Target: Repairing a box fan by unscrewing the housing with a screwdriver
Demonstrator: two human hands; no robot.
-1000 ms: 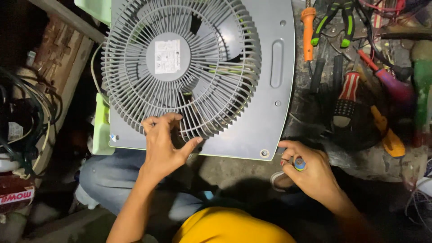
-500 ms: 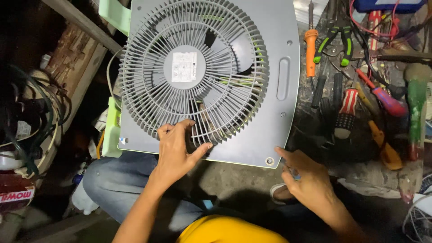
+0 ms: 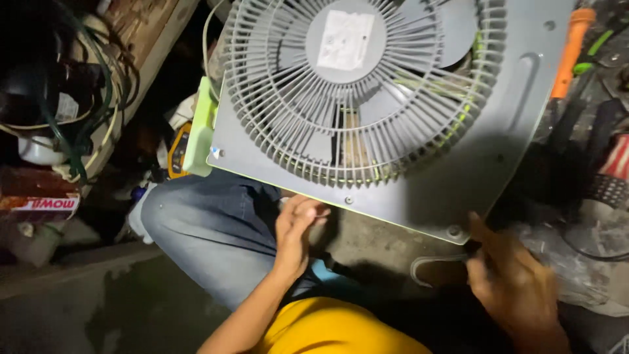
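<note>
The fan (image 3: 386,118) fills most of what I see: a grey square housing with a round grille, tilted, its near edge resting over my knee (image 3: 209,229) and its far part running out of view at the top. It looks like light moulded plastic, stiff across the flat panel but thin and springy in the grille ribs, so I judge it is better taken by the solid rim or the corners than by the ribs, which could bend or snap. A pale green part (image 3: 200,128) sticks out at the fan's left edge. Right of the fan lies a heap of tools, among them an orange-handled screwdriver (image 3: 569,56). Left of the fan are tangled cables (image 3: 78,124) and a wooden plank (image 3: 141,26). My left hand (image 3: 295,229) sits just under the fan's near edge, fingers curled loosely, touching or nearly touching the rim; I cannot tell whether it grips anything. My right hand (image 3: 517,278) is below the fan's near right corner, by a screw boss (image 3: 452,231), closed around something dark and thin, though blur keeps me from saying what it is.
</note>
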